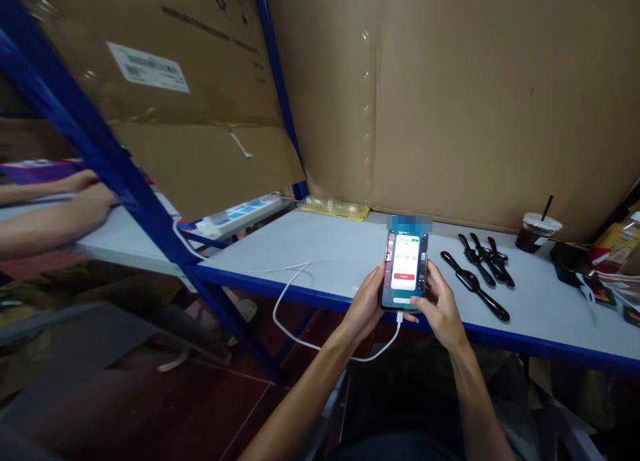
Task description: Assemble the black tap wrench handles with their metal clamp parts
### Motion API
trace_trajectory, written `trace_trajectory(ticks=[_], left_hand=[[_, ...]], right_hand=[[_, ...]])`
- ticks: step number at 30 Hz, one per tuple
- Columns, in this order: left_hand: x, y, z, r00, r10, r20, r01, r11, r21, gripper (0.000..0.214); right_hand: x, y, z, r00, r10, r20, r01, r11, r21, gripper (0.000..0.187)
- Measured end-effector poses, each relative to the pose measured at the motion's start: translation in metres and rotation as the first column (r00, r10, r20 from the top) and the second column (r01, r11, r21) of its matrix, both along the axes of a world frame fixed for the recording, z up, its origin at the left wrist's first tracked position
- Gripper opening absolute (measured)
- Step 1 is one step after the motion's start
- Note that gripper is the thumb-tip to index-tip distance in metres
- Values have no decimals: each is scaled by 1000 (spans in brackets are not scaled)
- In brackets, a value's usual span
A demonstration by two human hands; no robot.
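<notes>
A smartphone is held upright in front of me, its lit screen showing a white card with timer-like digits and a red button. My left hand is closed around the phone's left edge. On the other edge, my right hand grips it too, with the thumb at the lower part of the screen. A white charging cable plugs into the phone's bottom end and loops left onto the table. Right of the phone lie several black spokeshaves, one nearer me than the others.
On the grey table stand a lidded drink cup with a straw and a black box. A yellow-edged clear plastic pack lies by the cardboard wall. Past the blue post, another person's arms rest on a table.
</notes>
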State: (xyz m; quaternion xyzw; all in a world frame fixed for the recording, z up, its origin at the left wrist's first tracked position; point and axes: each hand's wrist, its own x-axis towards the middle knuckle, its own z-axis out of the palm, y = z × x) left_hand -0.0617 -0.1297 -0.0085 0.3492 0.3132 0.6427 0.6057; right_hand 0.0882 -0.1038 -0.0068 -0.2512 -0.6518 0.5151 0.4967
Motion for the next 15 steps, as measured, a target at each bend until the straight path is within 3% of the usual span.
trace_trajectory(ticks=[6, 11, 15], left_hand=[[1, 2, -1, 1000, 12, 13, -12, 1000, -12, 56], [1, 4, -4, 1000, 15, 23, -15, 1000, -9, 56], [1, 4, -4, 1000, -11, 16, 11, 1000, 14, 58]], right_hand=[[-14, 11, 7, 974, -223, 30, 223, 975, 8, 23], [-22, 18, 19, 932, -352, 91, 350, 936, 32, 28], [-4, 12, 22, 910, -409, 72, 402, 911, 93, 34]])
